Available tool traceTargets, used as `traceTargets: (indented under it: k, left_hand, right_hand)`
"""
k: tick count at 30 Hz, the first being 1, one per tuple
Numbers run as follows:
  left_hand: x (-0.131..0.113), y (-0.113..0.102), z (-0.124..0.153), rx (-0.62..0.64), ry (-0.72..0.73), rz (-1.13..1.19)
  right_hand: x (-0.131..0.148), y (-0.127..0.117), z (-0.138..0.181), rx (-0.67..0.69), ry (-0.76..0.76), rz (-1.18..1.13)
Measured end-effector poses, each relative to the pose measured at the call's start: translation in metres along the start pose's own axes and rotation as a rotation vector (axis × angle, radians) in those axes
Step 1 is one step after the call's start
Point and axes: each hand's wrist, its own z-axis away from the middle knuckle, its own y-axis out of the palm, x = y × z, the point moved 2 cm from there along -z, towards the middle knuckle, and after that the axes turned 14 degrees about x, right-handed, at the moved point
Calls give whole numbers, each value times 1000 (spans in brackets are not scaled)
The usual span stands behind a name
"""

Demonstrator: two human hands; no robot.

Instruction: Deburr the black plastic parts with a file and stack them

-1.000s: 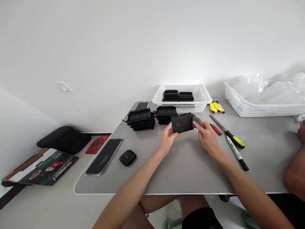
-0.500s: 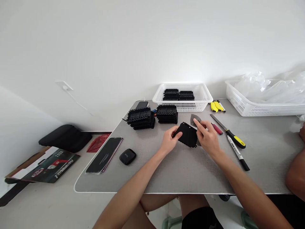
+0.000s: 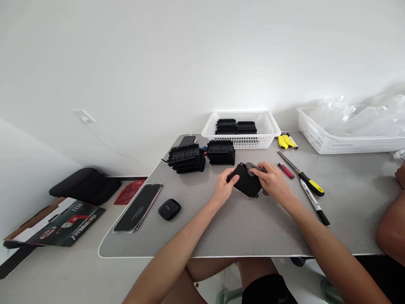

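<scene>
My left hand (image 3: 224, 185) grips the left edge of a flat black plastic panel (image 3: 245, 181), thumb on top. The panel is tilted above the table and has small notches and tabs along its edges. My right hand (image 3: 274, 180) is closed on a dark grey cloth (image 3: 252, 168), which lies against the panel's upper right edge. Part of the cloth hides behind the fingers. Beyond my hands stand two stacks of similar black plastic parts, a left stack (image 3: 186, 158) and a right stack (image 3: 220, 152).
A white basket (image 3: 243, 141) holds more black parts; another (image 3: 340, 147) holds clear plastic bags. To the right lie a red lighter (image 3: 286, 170), a file (image 3: 311, 183), a marker (image 3: 313, 198) and a yellow-handled tool (image 3: 285, 141). A phone-like slab (image 3: 137, 207) and black case (image 3: 169, 209) lie left. A person's arm (image 3: 392, 223) rests at right.
The cloth in my right hand has moved down and left, from beyond the panel's corner onto its upper right edge. My left hand keeps its hold on the panel.
</scene>
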Motion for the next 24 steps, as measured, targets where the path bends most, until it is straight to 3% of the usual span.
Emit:
traceTargets:
  k: [7, 10, 14, 19, 24]
  left_hand:
    - [5, -16, -1, -162, -78, 139]
    - [2, -28, -1, -287, -111, 243]
    - [3, -30, -1, -358, -170, 335]
    - [14, -18, -1, -319, -228, 471]
    - [14, -10, 0, -192, -302, 521]
  right_hand:
    - [-24, 7, 12, 156, -6, -82]
    - [-36, 9, 17, 225, 112, -93]
    - [-36, 15, 14, 94, 346, -295]
    - [-18, 36, 6, 59, 398, -672]
    - [-23, 40, 6, -174, 546, -887]
